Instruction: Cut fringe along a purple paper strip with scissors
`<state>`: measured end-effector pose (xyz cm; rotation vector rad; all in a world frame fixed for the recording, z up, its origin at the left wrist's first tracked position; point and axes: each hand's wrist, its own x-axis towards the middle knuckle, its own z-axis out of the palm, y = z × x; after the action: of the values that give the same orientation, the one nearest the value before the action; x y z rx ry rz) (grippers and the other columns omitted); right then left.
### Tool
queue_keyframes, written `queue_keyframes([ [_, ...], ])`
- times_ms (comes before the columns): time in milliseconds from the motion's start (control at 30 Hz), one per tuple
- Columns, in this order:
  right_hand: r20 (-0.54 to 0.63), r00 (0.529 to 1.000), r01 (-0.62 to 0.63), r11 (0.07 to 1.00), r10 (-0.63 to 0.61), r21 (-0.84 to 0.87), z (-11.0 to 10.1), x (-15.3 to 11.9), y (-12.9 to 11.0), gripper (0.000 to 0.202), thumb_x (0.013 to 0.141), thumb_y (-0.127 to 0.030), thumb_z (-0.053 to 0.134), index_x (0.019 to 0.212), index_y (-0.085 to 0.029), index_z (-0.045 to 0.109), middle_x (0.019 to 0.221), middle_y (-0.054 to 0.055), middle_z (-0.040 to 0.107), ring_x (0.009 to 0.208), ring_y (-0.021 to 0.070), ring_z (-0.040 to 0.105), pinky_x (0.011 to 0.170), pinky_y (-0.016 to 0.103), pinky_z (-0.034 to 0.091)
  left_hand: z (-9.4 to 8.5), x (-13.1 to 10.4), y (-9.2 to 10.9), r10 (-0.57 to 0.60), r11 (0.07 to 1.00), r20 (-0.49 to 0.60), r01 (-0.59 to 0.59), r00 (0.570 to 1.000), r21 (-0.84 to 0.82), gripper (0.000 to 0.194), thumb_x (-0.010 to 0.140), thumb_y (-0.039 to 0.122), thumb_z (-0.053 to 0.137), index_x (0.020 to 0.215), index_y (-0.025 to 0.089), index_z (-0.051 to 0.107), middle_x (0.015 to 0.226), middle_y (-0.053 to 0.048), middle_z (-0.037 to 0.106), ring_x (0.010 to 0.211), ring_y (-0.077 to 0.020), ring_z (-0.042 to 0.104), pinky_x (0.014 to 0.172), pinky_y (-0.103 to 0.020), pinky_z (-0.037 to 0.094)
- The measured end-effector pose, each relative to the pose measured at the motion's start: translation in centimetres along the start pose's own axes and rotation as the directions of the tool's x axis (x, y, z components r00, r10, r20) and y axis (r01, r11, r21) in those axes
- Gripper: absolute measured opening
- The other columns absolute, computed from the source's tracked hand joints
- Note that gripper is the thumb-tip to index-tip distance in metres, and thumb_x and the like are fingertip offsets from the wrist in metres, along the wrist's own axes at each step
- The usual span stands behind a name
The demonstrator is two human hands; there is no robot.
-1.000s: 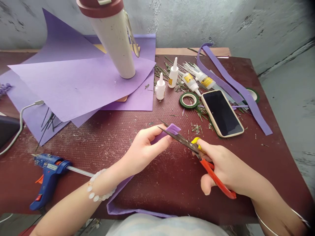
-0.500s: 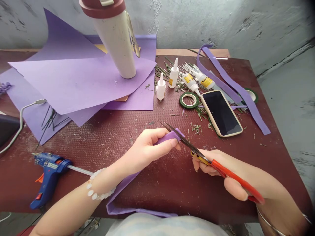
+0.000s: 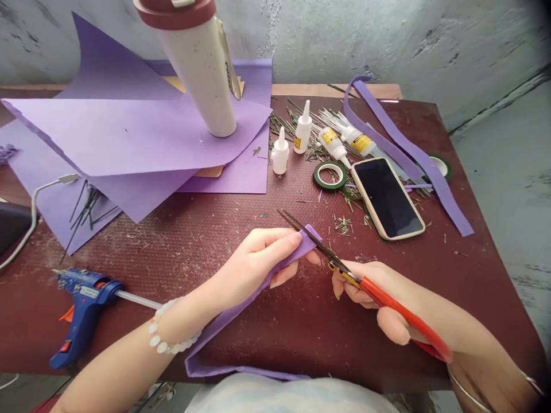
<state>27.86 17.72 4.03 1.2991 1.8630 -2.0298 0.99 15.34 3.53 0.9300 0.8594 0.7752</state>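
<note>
Between the thumb and fingers of my left hand (image 3: 262, 258) is the end of a long purple paper strip (image 3: 224, 315). The strip runs down past my wrist and bends along the table's front edge. My right hand (image 3: 365, 287) grips red-handled scissors (image 3: 400, 310), with the handles around my fingers and thumb. The scissor blades point up and left, lying across the strip's end just beyond my left fingertips. The blades look nearly closed; whether they have cut into the strip I cannot tell.
Purple sheets (image 3: 142, 137) lie at the back left under a white tumbler (image 3: 206, 74). A blue glue gun (image 3: 81, 310) lies left of my forearm. Beyond my hands are a phone (image 3: 390, 198), glue bottles (image 3: 303, 129), green tape (image 3: 329, 175), wire bits and more purple strips (image 3: 400, 137).
My left thumb has shifted up and back along the strip, and its fingers have spread below it. The scissors have moved slightly left. The top purple sheet's left edge has lifted.
</note>
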Motion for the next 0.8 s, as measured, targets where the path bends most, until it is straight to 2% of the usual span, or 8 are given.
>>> queue_keyframes([
  [100,-0.003,0.999,-0.033,0.999,0.033,0.002,0.0,-0.3,-1.0,0.091,0.056,-0.105,0.066,0.096,-0.023,0.063,0.072,-0.005,0.047,0.070,0.0182,0.040,0.060,0.029,0.031,0.0,-0.2,0.1,0.015,0.998,-0.018,-0.014,1.000,0.060,0.045,0.108,0.047,0.055,0.090,0.013,0.079,0.051,0.005,0.047,0.047,-0.0067,0.036,0.049,-0.023,0.026],
  [167,0.011,0.999,-0.046,0.998,0.045,0.045,0.0,-0.1,-0.5,0.088,0.054,-0.101,0.074,0.095,-0.024,0.062,0.070,-0.006,0.046,0.068,0.0169,0.038,0.059,0.028,0.028,0.1,-0.3,0.2,0.019,0.997,-0.024,-0.017,1.000,0.078,0.046,0.107,0.049,0.056,0.091,0.013,0.079,0.050,0.005,0.044,0.046,-0.0068,0.035,0.048,-0.023,0.024],
  [267,0.051,0.998,-0.042,0.980,0.033,0.194,0.3,0.6,1.5,0.082,0.053,-0.092,0.085,0.094,-0.024,0.061,0.065,-0.008,0.043,0.063,0.0140,0.033,0.056,0.028,0.025,0.0,-0.4,0.3,0.003,0.998,-0.014,-0.002,1.000,0.056,0.047,0.106,0.050,0.058,0.090,0.012,0.080,0.049,0.006,0.041,0.045,-0.0066,0.032,0.047,-0.024,0.021],
  [367,0.182,0.983,-0.066,0.918,-0.007,0.391,0.7,1.2,3.1,0.080,0.048,-0.083,0.094,0.092,-0.023,0.061,0.059,-0.011,0.037,0.056,0.0108,0.024,0.050,0.028,0.018,0.0,-0.4,0.5,-0.021,1.000,-0.012,0.021,1.000,0.018,0.045,0.105,0.049,0.059,0.088,0.012,0.081,0.049,0.006,0.042,0.044,-0.0065,0.031,0.048,-0.025,0.022],
  [433,0.170,0.985,-0.071,0.883,-0.010,0.464,1.0,1.2,2.9,0.076,0.057,-0.081,0.092,0.097,-0.022,0.063,0.059,-0.011,0.039,0.054,0.0104,0.023,0.050,0.029,0.015,0.0,-0.4,0.5,-0.032,0.999,-0.021,0.032,0.999,0.010,0.045,0.104,0.048,0.059,0.089,0.012,0.082,0.049,0.006,0.043,0.044,-0.0068,0.031,0.048,-0.025,0.023],
  [500,0.129,0.991,-0.029,0.888,-0.034,0.458,1.0,0.9,1.9,0.071,0.063,-0.081,0.088,0.090,-0.021,0.062,0.056,-0.011,0.036,0.052,0.0098,0.021,0.049,0.029,0.016,0.1,-0.3,0.5,-0.034,0.999,-0.032,0.035,0.999,0.017,0.046,0.104,0.049,0.058,0.090,0.012,0.082,0.048,0.005,0.044,0.043,-0.0071,0.032,0.047,-0.025,0.024],
  [633,0.167,0.985,-0.024,0.927,-0.042,0.374,0.9,0.3,-0.3,0.055,0.075,-0.065,0.089,0.094,-0.022,0.061,0.055,-0.007,0.050,0.050,0.0110,0.030,0.048,0.029,0.021,0.2,-0.3,0.5,-0.016,0.999,-0.056,0.018,0.998,0.042,0.046,0.104,0.050,0.059,0.088,0.013,0.081,0.046,0.005,0.046,0.042,-0.0069,0.035,0.047,-0.024,0.026],
  [800,0.148,0.989,-0.032,0.929,-0.025,0.369,1.1,0.3,-0.8,0.046,0.077,-0.054,0.089,0.091,-0.023,0.058,0.056,-0.006,0.054,0.052,0.0113,0.031,0.049,0.029,0.022,0.3,-0.2,0.3,0.016,0.998,-0.054,-0.013,0.998,0.065,0.048,0.105,0.053,0.058,0.087,0.014,0.080,0.046,0.005,0.047,0.042,-0.0068,0.037,0.046,-0.022,0.027],
])
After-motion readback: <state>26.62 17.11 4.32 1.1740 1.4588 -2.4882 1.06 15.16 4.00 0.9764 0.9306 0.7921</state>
